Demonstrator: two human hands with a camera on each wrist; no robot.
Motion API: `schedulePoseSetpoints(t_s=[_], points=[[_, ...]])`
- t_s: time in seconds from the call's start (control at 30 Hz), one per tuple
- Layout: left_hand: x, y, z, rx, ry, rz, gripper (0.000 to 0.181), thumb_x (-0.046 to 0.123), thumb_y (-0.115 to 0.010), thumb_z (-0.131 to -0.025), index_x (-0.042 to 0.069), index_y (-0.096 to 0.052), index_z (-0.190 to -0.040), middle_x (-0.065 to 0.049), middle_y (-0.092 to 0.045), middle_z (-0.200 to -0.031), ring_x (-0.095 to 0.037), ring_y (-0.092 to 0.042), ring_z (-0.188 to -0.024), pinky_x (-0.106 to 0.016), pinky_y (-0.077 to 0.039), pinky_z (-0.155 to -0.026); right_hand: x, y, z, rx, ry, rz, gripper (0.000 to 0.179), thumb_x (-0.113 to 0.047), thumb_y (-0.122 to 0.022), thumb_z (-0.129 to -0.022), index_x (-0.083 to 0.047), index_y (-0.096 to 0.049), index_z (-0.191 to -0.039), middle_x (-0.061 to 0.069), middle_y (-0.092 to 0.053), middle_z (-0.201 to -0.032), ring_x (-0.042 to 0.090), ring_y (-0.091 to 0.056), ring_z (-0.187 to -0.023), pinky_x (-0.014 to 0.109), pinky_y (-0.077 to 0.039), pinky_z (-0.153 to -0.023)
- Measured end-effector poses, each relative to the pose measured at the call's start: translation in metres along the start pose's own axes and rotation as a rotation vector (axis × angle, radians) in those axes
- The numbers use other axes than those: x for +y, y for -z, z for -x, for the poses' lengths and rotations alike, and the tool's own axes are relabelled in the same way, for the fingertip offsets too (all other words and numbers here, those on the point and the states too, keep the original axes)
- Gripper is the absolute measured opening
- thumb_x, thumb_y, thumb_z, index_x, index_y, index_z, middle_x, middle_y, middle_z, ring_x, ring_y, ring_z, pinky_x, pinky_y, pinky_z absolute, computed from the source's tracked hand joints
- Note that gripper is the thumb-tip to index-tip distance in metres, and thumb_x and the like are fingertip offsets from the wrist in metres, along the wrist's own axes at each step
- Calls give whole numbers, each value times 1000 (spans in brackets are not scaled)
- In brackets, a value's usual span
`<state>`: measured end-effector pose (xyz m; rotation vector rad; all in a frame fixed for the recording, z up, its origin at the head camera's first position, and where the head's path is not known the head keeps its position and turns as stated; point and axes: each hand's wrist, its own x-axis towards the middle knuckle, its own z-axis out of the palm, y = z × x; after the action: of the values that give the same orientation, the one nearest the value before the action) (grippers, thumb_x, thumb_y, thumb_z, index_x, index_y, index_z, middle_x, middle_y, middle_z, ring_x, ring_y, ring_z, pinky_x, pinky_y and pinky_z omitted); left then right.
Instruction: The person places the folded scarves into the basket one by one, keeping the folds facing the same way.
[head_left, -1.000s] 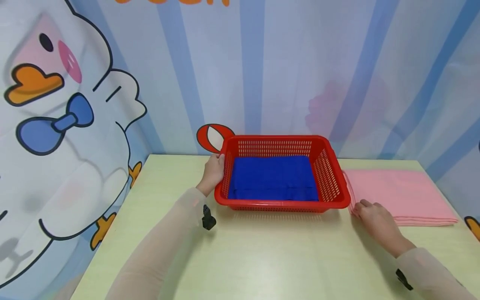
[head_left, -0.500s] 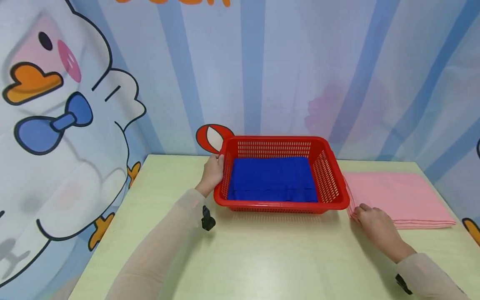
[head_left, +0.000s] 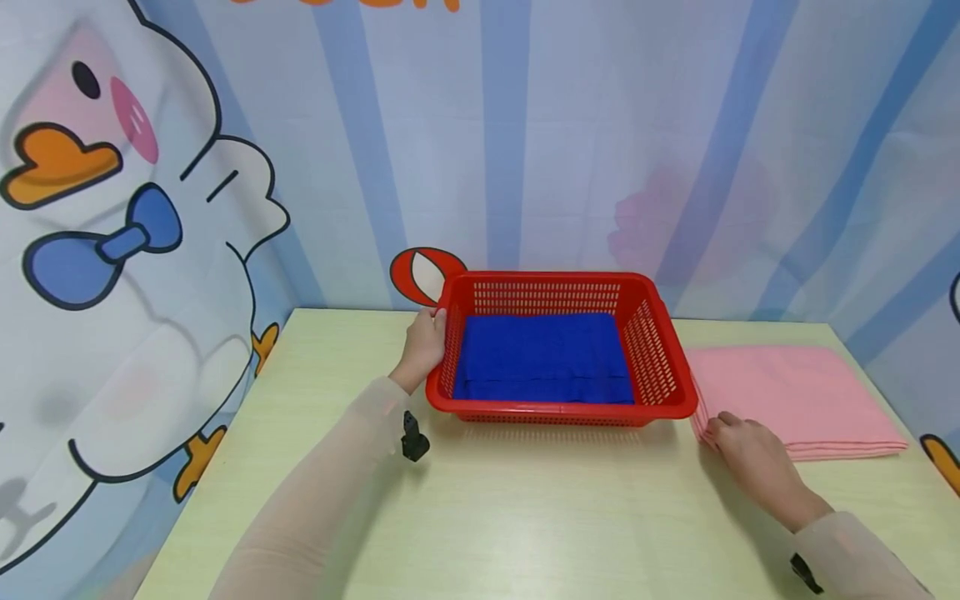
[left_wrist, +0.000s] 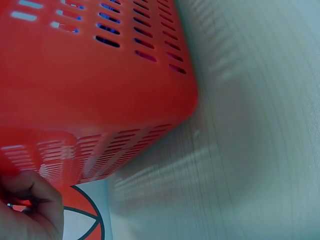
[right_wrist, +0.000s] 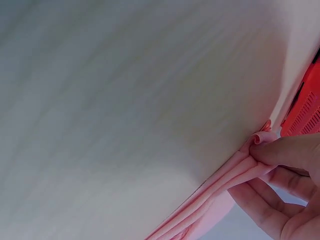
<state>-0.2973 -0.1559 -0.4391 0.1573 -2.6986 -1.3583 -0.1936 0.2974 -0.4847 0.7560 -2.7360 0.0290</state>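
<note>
A red plastic basket (head_left: 561, 408) with slotted walls stands mid-table, a folded blue cloth (head_left: 543, 358) lying flat inside. At the basket's left side my left hand (head_left: 422, 346) grips the rim; the left wrist view shows its curled fingers (left_wrist: 31, 190) at the wall. To the right of the basket lies a folded pink cloth (head_left: 802, 396), its left edge close against the basket. My right hand (head_left: 757, 462) pinches the near left corner of that cloth. In the right wrist view, thumb and fingers (right_wrist: 287, 150) hold several gathered layers between them.
The pale wooden table (head_left: 525, 508) backs onto a striped blue cartoon backdrop (head_left: 570, 142). A small black device (head_left: 414, 437) sits at the left wrist, and another black device (head_left: 806, 573) at the right.
My right hand and the pink cloth have shifted slightly toward the near side of the table. My left hand keeps its grip on the basket, which has hardly moved.
</note>
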Motion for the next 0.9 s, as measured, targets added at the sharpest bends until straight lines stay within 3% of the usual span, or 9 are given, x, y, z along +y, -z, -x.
schedulePoseSetpoints(t_s=[0.47, 0.9], points=[[-1, -1, 0, -1, 18, -9, 43, 25, -33, -111, -11, -49, -127, -22, -60, -98, -32, -64, -85, -42, -57, -78, -6, 2, 7, 4, -4, 0, 22, 11, -81, -71, 0, -62, -74, 7, -52, -67, 22, -51, -54, 38, -48, -48], [0, -1, 0, 4, 8, -3, 41, 25, -33, -111, -11, -50, -125, -20, -59, -94, -31, -63, -82, -40, -56, -74, -12, 4, 18, 75, 11, -14, 22, 10, -80, -72, -1, -61, -72, 5, -51, -66, 21, -50, -53, 37, -45, -47]])
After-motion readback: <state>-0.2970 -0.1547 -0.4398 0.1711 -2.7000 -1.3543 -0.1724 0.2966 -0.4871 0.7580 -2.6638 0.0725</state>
